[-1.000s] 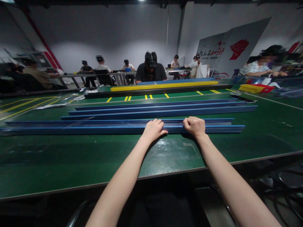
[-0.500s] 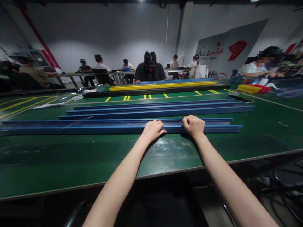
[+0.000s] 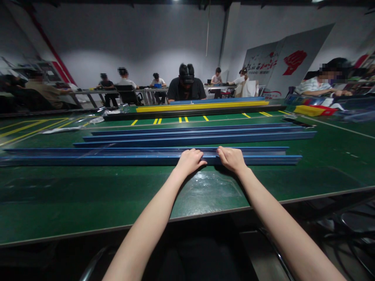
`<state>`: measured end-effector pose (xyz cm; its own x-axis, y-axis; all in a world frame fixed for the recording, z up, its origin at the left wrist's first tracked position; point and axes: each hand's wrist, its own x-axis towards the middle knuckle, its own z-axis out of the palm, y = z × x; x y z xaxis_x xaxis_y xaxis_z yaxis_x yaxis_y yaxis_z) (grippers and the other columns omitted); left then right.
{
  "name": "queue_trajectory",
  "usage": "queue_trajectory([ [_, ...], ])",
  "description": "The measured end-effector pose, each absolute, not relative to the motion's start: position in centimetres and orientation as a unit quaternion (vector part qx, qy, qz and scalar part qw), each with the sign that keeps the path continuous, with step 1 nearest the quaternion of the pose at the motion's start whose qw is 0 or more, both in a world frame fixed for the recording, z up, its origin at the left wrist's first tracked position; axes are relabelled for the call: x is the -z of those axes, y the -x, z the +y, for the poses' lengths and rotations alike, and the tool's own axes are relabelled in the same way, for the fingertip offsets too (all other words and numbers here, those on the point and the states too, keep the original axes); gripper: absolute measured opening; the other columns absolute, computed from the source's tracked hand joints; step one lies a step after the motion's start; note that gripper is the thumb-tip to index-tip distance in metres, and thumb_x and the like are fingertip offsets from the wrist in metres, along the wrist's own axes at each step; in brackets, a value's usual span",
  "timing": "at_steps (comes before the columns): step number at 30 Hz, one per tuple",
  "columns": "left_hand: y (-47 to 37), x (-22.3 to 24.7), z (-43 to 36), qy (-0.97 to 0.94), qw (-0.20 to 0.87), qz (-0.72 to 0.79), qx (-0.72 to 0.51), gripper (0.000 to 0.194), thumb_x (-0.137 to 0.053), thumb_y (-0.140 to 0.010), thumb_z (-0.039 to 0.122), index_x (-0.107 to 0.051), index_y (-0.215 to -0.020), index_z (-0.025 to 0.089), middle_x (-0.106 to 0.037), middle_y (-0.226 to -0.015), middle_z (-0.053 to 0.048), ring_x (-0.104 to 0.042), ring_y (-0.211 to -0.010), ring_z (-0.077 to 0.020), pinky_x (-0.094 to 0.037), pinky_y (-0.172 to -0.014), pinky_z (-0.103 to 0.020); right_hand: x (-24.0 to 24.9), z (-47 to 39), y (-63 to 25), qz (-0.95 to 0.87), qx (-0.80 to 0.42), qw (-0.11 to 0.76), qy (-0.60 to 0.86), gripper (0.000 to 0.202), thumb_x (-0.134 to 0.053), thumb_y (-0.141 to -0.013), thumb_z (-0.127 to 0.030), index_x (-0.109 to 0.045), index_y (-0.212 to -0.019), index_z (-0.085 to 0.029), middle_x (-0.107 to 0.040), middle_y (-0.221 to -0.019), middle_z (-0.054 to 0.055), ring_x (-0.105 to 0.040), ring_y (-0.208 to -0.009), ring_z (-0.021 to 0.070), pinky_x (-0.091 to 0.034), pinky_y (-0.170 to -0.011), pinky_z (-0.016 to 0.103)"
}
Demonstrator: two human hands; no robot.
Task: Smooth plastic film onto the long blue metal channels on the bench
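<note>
A long blue U-shaped plastic channel (image 3: 140,160) lies crosswise on the green table in front of me. My left hand (image 3: 191,159) is closed over its near wall, fingers reaching inside and thumb along the near face. Just to the right, my right hand (image 3: 232,157) is closed in a pinch over the same channel. What its fingers hold is hidden or too small to make out. Glossy clear material shows inside the channel near both hands.
More blue channels (image 3: 199,139) lie just beyond, parallel to mine. Farther back are a black strip (image 3: 193,114) and a yellow strip (image 3: 202,107). A person (image 3: 187,88) sits opposite; yellow and red trays (image 3: 312,110) stand at right. The table edge (image 3: 211,214) runs close to me.
My right hand has moved left along the channel, closer to my left hand, and its wrist has turned. My left hand keeps its place on the channel.
</note>
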<state>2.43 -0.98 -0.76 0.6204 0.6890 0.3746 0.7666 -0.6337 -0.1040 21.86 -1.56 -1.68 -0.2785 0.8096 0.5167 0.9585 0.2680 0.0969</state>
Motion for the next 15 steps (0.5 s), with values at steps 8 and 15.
queue_trajectory([
  [8, -2.46, 0.66, -0.98, 0.891, 0.128, -0.409, 0.146, 0.028, -0.052, -0.081, 0.044, -0.059, -0.084, 0.018, -0.064, -0.088, -0.005, -0.057, -0.087, -0.0184, -0.042, -0.073, -0.028, 1.57, -1.50, -21.94, -0.768, 0.176, 0.180, 0.589, 0.048, -0.016, -0.091, -0.035, -0.060, -0.076, -0.019, -0.067, -0.074, 0.005, -0.058, -0.065, 0.0131, -0.022, -0.053, 0.024],
  [15, -2.52, 0.52, -1.06, 0.890, 0.122, -0.415, 0.142, 0.027, -0.052, -0.081, 0.044, -0.059, -0.083, 0.018, -0.065, -0.088, -0.005, -0.058, -0.086, -0.0187, -0.042, -0.072, -0.028, 1.57, -1.55, -21.97, -0.768, 0.188, 0.170, 0.588, 0.048, -0.018, -0.091, -0.035, -0.062, -0.077, -0.019, -0.068, -0.074, 0.005, -0.059, -0.065, 0.0129, -0.021, -0.053, 0.025],
])
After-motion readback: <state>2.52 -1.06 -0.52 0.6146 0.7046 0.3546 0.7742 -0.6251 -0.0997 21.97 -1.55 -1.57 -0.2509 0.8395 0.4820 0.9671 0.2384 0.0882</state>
